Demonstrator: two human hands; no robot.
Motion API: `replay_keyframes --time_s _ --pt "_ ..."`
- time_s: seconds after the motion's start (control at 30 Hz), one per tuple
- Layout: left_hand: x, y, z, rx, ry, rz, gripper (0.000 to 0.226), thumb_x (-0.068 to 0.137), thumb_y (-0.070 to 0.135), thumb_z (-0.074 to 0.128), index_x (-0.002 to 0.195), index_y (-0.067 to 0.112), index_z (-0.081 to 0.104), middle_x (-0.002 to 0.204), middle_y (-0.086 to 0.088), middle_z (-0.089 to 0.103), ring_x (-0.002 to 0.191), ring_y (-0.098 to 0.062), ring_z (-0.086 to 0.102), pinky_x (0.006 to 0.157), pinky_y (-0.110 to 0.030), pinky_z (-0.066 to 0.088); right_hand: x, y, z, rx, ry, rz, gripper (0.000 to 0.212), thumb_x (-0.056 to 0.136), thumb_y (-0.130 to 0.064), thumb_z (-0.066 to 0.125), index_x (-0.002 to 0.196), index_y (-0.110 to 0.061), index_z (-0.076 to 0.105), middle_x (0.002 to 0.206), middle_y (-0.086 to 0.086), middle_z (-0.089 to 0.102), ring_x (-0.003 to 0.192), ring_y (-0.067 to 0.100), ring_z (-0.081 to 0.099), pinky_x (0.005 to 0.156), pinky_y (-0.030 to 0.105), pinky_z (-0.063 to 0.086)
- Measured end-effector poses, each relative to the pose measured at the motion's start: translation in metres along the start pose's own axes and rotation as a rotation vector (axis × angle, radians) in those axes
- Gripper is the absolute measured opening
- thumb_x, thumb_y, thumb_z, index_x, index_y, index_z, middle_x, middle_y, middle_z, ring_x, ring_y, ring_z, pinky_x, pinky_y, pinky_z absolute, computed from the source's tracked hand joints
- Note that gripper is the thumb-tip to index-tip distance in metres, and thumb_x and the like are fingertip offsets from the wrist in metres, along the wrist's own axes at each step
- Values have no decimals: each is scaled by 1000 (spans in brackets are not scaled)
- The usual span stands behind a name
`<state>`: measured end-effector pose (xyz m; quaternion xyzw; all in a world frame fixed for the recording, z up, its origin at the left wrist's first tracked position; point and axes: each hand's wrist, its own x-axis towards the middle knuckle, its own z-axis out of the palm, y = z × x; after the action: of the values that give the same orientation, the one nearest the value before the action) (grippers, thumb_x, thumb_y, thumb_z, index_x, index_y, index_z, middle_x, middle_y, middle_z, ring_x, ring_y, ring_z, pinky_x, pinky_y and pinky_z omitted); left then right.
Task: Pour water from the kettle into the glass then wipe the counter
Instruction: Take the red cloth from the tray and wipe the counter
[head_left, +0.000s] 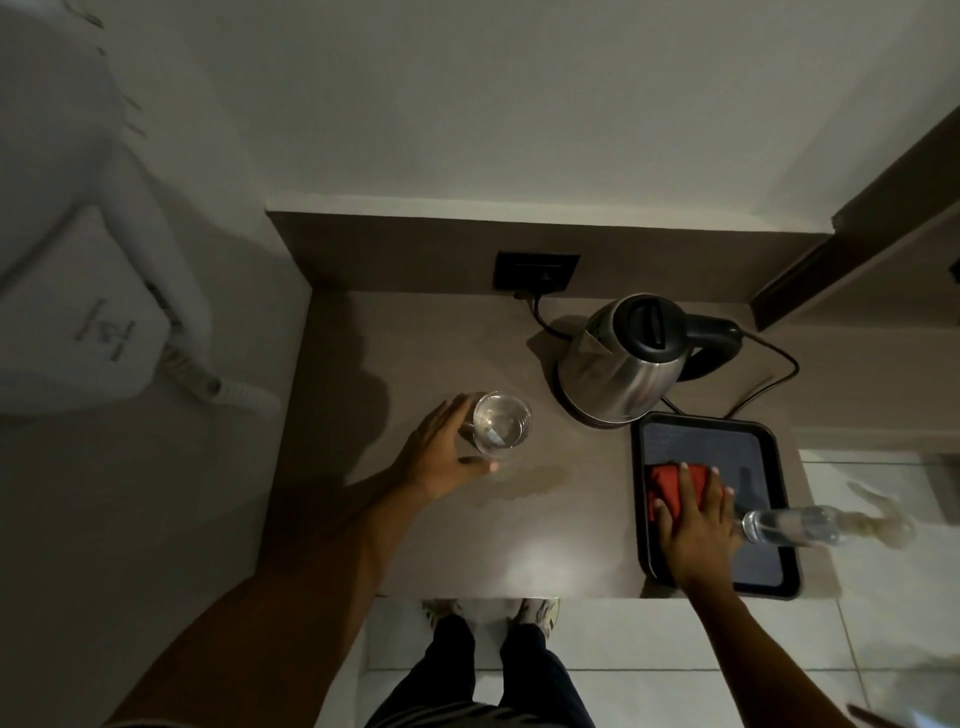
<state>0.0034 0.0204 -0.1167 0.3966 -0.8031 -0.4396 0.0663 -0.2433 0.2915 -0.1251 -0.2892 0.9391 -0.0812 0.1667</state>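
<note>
A clear glass (501, 421) with water in it stands on the brown counter (405, 540). My left hand (441, 457) curls around its left side, thumb under it and fingers touching the rim. A steel kettle (623, 364) with a black lid and handle sits on its base at the back right. A wet patch (535, 480) lies on the counter just in front of the glass. My right hand (696, 519) lies flat on a folded red cloth (670, 488) in the black tray (779, 447), fingers spread.
A water bottle (789, 527) lies on its side across the tray's right edge. The kettle's black cord (769, 353) runs behind it to a wall socket (535, 273). A white hairdryer unit (93, 332) hangs on the left wall. My feet (493, 613) stand below the counter's front edge.
</note>
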Motion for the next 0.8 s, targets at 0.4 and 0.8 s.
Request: replay_keyframes --time_s 0.4,0.8 --pt "-63 -87 -36 529 31 -45 85 89 72 27 160 27 14 169 0 -1 156 -20 -3 123 -47 14 8 -26 -36 34 52 23 51 88 -11 63 136 -6 47 128 28 57 114 44 56 96 56 49" --pt "-72 -119 -24 655 95 48 72 96 66 28 157 31 13 169 -2 13 155 -21 14 123 -41 9 -23 -137 45 107 142 -35 66 82 -10 68 143 -4 43 148 28 38 134 50 35 111 62 30"
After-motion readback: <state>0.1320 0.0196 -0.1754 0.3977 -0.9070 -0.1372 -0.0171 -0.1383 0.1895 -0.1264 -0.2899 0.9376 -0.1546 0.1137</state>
